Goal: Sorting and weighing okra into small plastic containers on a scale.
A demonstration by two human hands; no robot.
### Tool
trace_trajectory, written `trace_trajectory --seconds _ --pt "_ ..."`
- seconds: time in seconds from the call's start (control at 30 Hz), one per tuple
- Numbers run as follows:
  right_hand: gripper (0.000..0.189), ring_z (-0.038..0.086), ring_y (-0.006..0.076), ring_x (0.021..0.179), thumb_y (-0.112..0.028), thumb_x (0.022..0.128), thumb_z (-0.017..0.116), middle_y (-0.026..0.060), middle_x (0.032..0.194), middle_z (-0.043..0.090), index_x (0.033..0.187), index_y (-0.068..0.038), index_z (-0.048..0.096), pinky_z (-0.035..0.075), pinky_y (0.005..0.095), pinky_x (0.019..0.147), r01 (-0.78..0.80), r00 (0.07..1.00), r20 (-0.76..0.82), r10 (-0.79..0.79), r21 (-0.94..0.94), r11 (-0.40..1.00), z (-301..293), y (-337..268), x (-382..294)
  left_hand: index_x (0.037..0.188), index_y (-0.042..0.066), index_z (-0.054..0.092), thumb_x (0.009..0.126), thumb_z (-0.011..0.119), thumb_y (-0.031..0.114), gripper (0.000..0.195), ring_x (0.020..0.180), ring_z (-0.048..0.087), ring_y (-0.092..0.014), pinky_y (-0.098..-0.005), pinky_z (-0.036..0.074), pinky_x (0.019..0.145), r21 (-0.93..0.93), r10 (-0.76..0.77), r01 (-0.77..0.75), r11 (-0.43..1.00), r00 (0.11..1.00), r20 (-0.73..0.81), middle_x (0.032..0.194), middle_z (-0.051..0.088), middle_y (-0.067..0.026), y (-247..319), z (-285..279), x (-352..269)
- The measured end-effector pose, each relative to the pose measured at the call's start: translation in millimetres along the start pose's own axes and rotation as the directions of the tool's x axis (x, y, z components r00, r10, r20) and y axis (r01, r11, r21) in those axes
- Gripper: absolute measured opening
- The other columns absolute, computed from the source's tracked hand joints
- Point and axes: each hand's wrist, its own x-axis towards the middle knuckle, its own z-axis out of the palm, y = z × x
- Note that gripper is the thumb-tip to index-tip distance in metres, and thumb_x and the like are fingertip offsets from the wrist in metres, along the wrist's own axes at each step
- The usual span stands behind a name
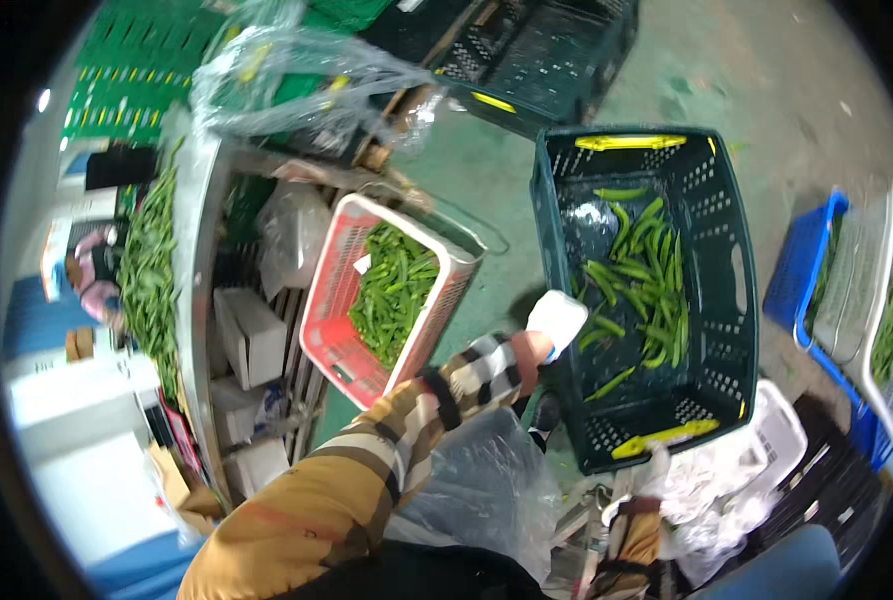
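Note:
A dark green plastic crate (743,225) with yellow handles stands before me, with long green peppers (653,277) loosely spread inside. My left hand (557,322), apparently in a white glove, is at the crate's left rim; its fingers are blurred. My right hand (658,461), also whitish and blurred, is by the yellow handle (664,439) at the crate's near end; its grip is unclear. Left of the crate, a red and white plastic basket (328,300) stands tilted, holding a heap of cut or short green vegetables (394,296).
A metal table (205,225) at the left bears heaped green vegetables (150,277); a person (94,274) is beyond it. Cardboard boxes (248,337) lie underneath. Another dark crate (544,67) stands ahead. Blue (799,262) and white baskets (885,360) are at the right. Clear plastic (484,480) lies near me.

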Motion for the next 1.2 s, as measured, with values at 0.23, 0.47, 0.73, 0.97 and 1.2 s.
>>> trace_trajectory --seconds 0.23,0.47,0.73,0.97,1.2 --pt "0.036 0.067 0.0301 0.083 -0.009 0.079 0.063 0.0126 0.098 0.066 0.114 0.0 0.06 0.057 0.0448 0.076 0.162 0.986 0.088 -0.144 -0.256 0.953 2 10 -133 0.076 -0.001 0.072 0.083 0.064 0.013 0.018 0.06 0.063 -0.02 -0.0352 0.049 0.058 -0.723 -0.41 0.303 0.621 0.912 0.03 0.067 0.068 -0.0118 -45 -73 -205" --pt "0.025 0.059 0.0207 0.082 -0.007 0.077 0.068 0.0068 0.093 0.064 0.101 -0.001 0.065 0.049 0.0334 0.077 0.409 0.912 0.232 -0.339 -0.583 0.702 -7 9 -211 0.081 -0.002 0.074 0.079 0.067 0.01 0.014 0.065 0.061 -0.017 -0.0341 0.048 0.058 -0.849 -0.591 0.354 0.392 0.804 0.063 0.073 0.068 -0.0099 -76 -112 -376" --pt "0.049 0.056 0.0269 0.091 -0.012 0.073 0.075 0.0203 0.102 0.061 0.107 0.013 0.052 0.046 0.0376 0.088 0.411 0.901 0.308 -0.306 -0.834 0.368 96 76 -315 0.077 0.001 0.068 0.078 0.068 0.012 0.011 0.058 0.059 -0.022 -0.0379 0.051 0.058 -0.973 -0.731 0.193 -0.131 0.644 0.226 0.07 0.061 -0.0077 -168 -163 -491" --pt "0.053 0.055 0.0245 0.09 -0.014 0.075 0.073 0.0172 0.103 0.057 0.114 0.008 0.046 0.049 0.041 0.081 0.331 0.942 0.323 -0.097 -0.833 0.444 212 179 -338 0.079 0.003 0.069 0.078 0.068 0.015 0.012 0.056 0.054 -0.022 -0.0377 0.046 0.055 -0.941 -0.734 0.168 -0.295 0.59 0.336 0.067 0.057 -0.0062 -282 -231 -499" --pt "0.048 0.059 0.0167 0.076 -0.038 0.088 0.073 0.0066 0.092 0.063 0.112 0.001 0.059 0.049 0.0311 0.066 0.375 0.909 0.36 0.209 -0.926 -0.035 175 253 -310 0.11 0.008 0.058 0.091 0.061 0.012 0.019 0.089 0.062 -0.02 -0.0411 0.052 0.081 -0.933 -0.75 0.17 -0.316 0.558 0.355 0.095 0.064 -0.0038 -385 -185 -497"
